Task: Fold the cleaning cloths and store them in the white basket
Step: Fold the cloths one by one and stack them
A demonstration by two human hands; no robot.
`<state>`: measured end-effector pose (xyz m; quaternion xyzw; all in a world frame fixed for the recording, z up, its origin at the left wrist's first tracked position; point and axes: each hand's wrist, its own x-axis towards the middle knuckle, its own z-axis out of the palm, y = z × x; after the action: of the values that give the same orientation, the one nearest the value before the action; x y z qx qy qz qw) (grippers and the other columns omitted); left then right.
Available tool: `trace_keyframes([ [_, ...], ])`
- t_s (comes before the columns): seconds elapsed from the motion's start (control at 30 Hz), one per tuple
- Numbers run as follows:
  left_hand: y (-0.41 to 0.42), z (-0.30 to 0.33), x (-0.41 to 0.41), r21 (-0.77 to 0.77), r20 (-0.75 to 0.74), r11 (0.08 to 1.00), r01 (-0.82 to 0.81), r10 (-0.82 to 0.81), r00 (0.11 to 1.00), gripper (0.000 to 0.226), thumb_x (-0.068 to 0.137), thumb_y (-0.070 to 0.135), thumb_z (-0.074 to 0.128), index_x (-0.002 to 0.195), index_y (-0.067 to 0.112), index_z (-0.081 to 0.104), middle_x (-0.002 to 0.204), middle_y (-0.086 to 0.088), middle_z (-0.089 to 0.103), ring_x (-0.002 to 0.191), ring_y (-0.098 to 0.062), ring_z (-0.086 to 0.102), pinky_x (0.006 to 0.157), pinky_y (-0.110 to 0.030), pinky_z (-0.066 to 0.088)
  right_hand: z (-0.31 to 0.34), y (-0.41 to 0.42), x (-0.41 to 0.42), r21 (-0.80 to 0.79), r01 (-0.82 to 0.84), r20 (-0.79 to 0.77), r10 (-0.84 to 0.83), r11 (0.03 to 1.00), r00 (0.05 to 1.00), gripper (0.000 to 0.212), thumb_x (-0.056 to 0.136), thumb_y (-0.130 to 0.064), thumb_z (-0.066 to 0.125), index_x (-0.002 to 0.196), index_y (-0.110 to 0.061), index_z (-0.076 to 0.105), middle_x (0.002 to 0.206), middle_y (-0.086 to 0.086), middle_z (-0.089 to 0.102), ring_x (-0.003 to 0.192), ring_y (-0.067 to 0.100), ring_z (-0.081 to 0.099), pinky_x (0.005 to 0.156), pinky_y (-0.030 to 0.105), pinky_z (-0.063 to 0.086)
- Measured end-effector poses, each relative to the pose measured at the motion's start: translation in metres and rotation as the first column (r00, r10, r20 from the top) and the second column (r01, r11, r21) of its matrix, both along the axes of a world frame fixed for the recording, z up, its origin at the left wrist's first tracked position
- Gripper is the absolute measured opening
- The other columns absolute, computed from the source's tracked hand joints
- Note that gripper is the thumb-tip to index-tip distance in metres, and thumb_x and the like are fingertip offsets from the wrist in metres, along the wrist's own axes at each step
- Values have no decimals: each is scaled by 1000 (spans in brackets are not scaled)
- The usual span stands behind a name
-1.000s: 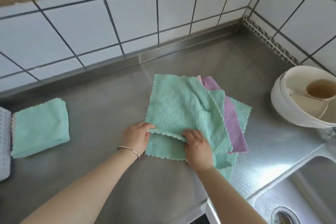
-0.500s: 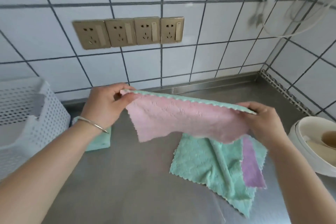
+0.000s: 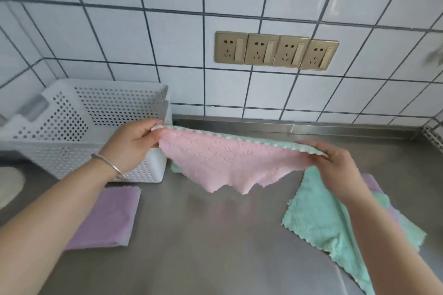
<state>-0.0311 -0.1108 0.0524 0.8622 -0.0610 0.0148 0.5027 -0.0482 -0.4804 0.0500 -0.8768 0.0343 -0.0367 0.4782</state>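
Observation:
I hold a cleaning cloth (image 3: 230,160), pink on my side and green on the far side, stretched in the air above the steel counter. My left hand (image 3: 133,142) pinches its left top corner and my right hand (image 3: 335,165) pinches its right top corner. The white perforated basket (image 3: 79,127) stands at the back left, just behind my left hand. A folded purple cloth (image 3: 107,218) lies on the counter in front of the basket. A pile of unfolded green and purple cloths (image 3: 318,220) lies at the right, partly under my right forearm.
The steel counter (image 3: 211,242) runs to a white tiled wall with a row of gold sockets (image 3: 275,50). A corner of a green cloth (image 3: 176,167) peeks out beside the basket. A pale round object (image 3: 9,184) sits at the far left edge.
One second ago both hands gripped the top green cloth on the pile. They lifted it, spread it in the air, and have carried it left toward the basket.

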Motion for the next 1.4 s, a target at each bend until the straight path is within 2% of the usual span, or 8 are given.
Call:
trace_keyframes([
  [0.1,19,-20,-36,80,-34,997,-9,12,999,10,86,34,55,83,32,64,76,15,68,73,-5,58,72,-17,43,-8,12,-23,-71,-211,-175,196,975,965,36,92,1,49,83,-31,64,56,-21,66,45,0,57,47,4,33],
  [0.2,30,-64,-77,102,-246,994,35,-9,969,27,91,22,54,68,31,64,65,19,64,66,-1,51,64,-6,36,-49,20,-41,-140,-392,-412,306,909,858,43,91,-5,53,77,-43,67,72,-2,71,72,15,61,66,17,40],
  [0.3,41,-122,-114,120,-452,989,82,-19,892,16,88,37,54,85,30,68,83,3,70,80,-9,57,77,-23,41,-99,23,-63,-131,-472,-591,314,872,743,40,92,-9,53,80,-47,57,80,-20,66,86,10,57,67,6,39],
  [0.47,47,-178,-159,179,-605,959,218,-67,793,27,91,29,52,65,31,52,59,15,54,60,-1,43,62,-20,36,-145,28,-103,-148,-621,-764,310,770,566,55,92,-20,55,44,-48,52,55,-22,58,55,-7,46,59,12,33],
  [0.6,44,-185,-163,238,-702,898,370,-104,704,40,93,28,48,55,40,50,54,21,54,51,4,44,54,-11,32,-157,24,-115,-139,-689,-828,298,711,475,41,91,-28,53,51,-21,49,50,-9,46,44,-1,39,59,17,30],
  [0.8,37,-190,-118,126,-696,992,27,69,714,22,95,15,45,89,-1,59,80,-6,56,75,-16,53,69,-21,50,-174,28,-87,-139,-412,-717,196,900,669,32,93,-21,50,61,-17,50,63,-3,52,60,11,45,60,26,34],
  [0.97,19,-197,-77,183,-607,978,-96,189,772,18,93,15,46,84,16,62,72,-3,58,65,-19,49,63,-29,39,-196,39,-62,-78,-96,-624,26,992,781,21,89,-8,48,71,-11,59,65,5,53,63,16,45,57,29,29],
  [1.4,-6,-212,-43,450,-543,885,-120,378,750,23,95,20,43,90,6,61,97,-21,66,85,-33,58,65,-27,31,-216,47,-40,-249,-21,-589,-135,968,797,23,89,-20,48,73,-7,58,65,2,52,64,18,44,52,25,31],
])
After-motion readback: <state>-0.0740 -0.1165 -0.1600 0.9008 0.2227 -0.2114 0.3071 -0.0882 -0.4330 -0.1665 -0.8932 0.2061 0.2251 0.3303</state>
